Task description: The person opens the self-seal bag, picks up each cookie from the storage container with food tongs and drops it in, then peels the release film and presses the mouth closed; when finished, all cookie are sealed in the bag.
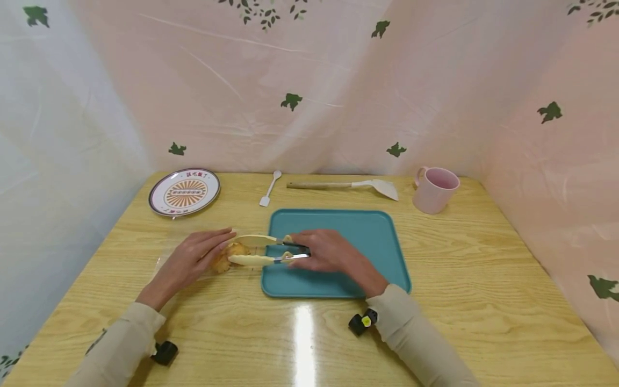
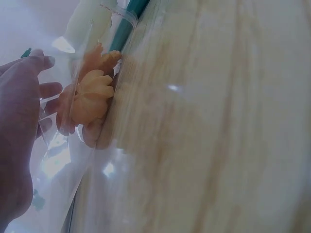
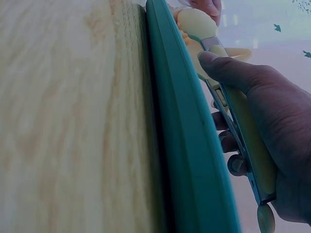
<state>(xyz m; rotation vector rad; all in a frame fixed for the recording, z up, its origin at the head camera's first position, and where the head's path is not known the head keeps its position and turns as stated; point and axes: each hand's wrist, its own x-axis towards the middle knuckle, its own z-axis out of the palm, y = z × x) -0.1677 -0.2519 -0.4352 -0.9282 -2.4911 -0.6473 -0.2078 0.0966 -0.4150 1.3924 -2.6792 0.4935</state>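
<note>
On the table's left lies a clear plastic bag [image 2: 58, 160] of golden, flower-shaped pastries [image 1: 224, 258]. My left hand [image 1: 191, 259] pinches the upper edge of its film beside the pastries. My right hand [image 1: 326, 250] grips tongs [image 1: 253, 260] with cream tips and metal arms. The tongs reach leftward over the tray, their parted tips around a pastry at the bag's right end. Whether they squeeze it, I cannot tell. In the right wrist view, my thumb lies along one arm of the tongs and my fingers curl round the other.
A teal tray [image 1: 372, 231] lies under my right hand. Behind stand or lie a patterned plate [image 1: 186, 191], a small white spatula [image 1: 271, 188], a wooden-handled white turner [image 1: 338, 185] and a pink mug [image 1: 432, 193]. A leaf-printed cloth [image 1: 333, 129] hangs behind the table.
</note>
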